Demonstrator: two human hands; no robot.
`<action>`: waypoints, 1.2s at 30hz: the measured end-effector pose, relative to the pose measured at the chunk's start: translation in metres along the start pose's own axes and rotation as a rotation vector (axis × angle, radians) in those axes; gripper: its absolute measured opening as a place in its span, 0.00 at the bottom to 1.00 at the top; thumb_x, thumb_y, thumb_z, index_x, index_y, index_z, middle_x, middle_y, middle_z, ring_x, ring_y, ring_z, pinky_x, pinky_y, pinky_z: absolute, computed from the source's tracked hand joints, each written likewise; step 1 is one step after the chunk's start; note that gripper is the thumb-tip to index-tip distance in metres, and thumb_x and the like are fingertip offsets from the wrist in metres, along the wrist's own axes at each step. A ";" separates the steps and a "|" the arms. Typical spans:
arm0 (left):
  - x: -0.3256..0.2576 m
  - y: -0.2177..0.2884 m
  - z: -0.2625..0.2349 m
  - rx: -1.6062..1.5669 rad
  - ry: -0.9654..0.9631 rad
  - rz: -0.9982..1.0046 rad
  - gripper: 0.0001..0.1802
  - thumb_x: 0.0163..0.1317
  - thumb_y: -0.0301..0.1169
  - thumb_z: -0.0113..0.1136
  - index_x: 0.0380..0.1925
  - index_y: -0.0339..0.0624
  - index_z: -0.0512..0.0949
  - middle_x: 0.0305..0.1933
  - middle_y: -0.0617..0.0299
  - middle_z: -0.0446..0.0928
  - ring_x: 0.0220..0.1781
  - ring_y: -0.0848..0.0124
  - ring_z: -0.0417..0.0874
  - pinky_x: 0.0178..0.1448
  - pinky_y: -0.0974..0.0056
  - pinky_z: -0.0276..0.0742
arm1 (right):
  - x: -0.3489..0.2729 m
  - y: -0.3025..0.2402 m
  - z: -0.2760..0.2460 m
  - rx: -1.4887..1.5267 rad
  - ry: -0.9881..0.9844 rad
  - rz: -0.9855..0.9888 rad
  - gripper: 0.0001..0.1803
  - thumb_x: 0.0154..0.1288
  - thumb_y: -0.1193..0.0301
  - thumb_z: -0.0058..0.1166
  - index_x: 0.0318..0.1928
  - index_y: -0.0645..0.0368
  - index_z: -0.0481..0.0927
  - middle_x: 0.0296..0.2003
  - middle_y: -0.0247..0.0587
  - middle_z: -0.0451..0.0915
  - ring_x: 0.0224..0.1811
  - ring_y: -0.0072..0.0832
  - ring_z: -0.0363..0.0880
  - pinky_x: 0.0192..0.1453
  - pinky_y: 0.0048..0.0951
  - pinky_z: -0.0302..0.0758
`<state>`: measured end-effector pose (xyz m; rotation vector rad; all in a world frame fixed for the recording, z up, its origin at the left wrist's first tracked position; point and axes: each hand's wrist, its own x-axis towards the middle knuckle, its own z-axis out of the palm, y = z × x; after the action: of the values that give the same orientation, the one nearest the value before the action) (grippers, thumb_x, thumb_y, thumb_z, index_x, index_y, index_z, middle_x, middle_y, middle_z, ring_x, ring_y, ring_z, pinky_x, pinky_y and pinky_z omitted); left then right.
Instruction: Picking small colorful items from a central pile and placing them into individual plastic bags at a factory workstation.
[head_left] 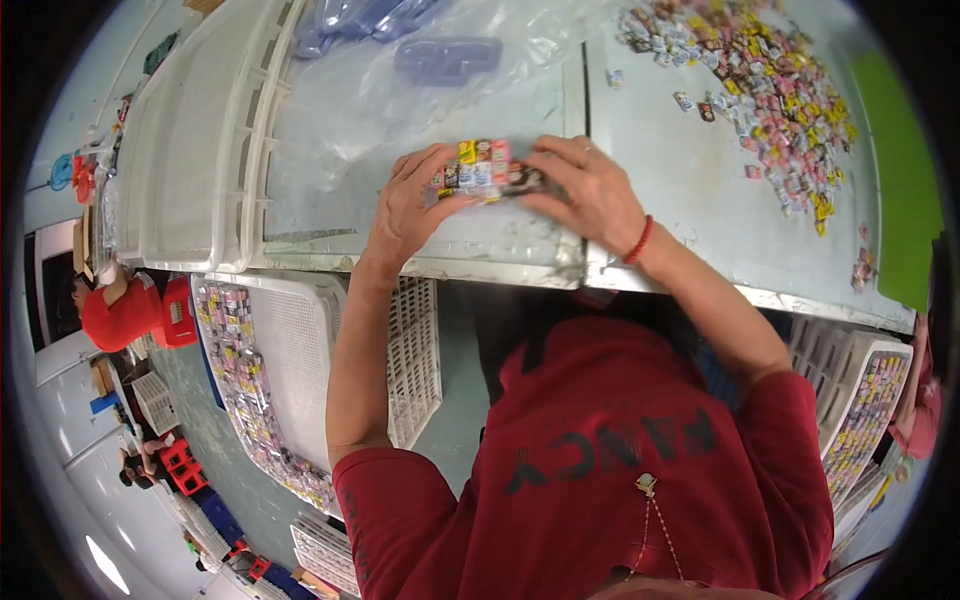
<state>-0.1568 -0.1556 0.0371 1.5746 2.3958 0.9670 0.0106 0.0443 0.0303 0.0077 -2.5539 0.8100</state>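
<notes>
Between the fingertips of both hands, in the head view, sits a little block point(482, 168) of small coloured pieces, over the pale table point(690, 220). The left hand point(408, 198) has thumb and fingers clamped on its left end; the right hand point(592, 190) closes on its darker right end, though blur hides the exact contact. Beyond the fingers lies clear film point(535, 70); well right of them, loose pieces point(785, 115) spread. The block looks light, its units stiff but liable to slip apart, so even, gentle pressure at both ends seems best.
</notes>
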 end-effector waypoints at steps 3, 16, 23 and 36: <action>-0.003 0.009 0.006 -0.174 0.038 -0.100 0.35 0.49 0.33 0.73 0.58 0.38 0.71 0.59 0.50 0.73 0.56 0.56 0.76 0.58 0.56 0.73 | 0.001 0.001 -0.001 -0.034 -0.016 -0.036 0.37 0.46 0.65 0.71 0.57 0.61 0.72 0.55 0.52 0.73 0.53 0.51 0.74 0.56 0.40 0.74; -0.009 0.009 0.037 -0.316 0.237 -0.294 0.25 0.66 0.36 0.57 0.57 0.32 0.70 0.53 0.44 0.75 0.47 0.60 0.81 0.50 0.62 0.76 | 0.010 -0.004 0.017 -0.107 -0.218 0.071 0.54 0.38 0.65 0.75 0.66 0.63 0.60 0.58 0.64 0.68 0.58 0.55 0.71 0.61 0.41 0.72; -0.060 0.040 0.030 -1.063 0.554 -0.666 0.25 0.67 0.39 0.56 0.56 0.32 0.69 0.56 0.47 0.74 0.56 0.61 0.76 0.61 0.59 0.71 | 0.042 0.021 0.008 -0.014 -0.150 0.311 0.45 0.57 0.43 0.58 0.63 0.66 0.65 0.53 0.60 0.75 0.52 0.47 0.78 0.55 0.38 0.75; -0.005 0.090 0.084 -1.690 0.724 -1.092 0.32 0.64 0.44 0.61 0.56 0.28 0.64 0.52 0.46 0.68 0.54 0.58 0.71 0.66 0.54 0.68 | 0.068 0.019 0.034 0.105 -0.401 0.270 0.33 0.61 0.41 0.50 0.40 0.64 0.80 0.32 0.55 0.82 0.39 0.50 0.81 0.46 0.43 0.76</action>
<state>-0.0486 -0.1000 0.0203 -0.6356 1.0875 2.2061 -0.0668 0.0504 0.0244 -0.1604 -2.9256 1.1429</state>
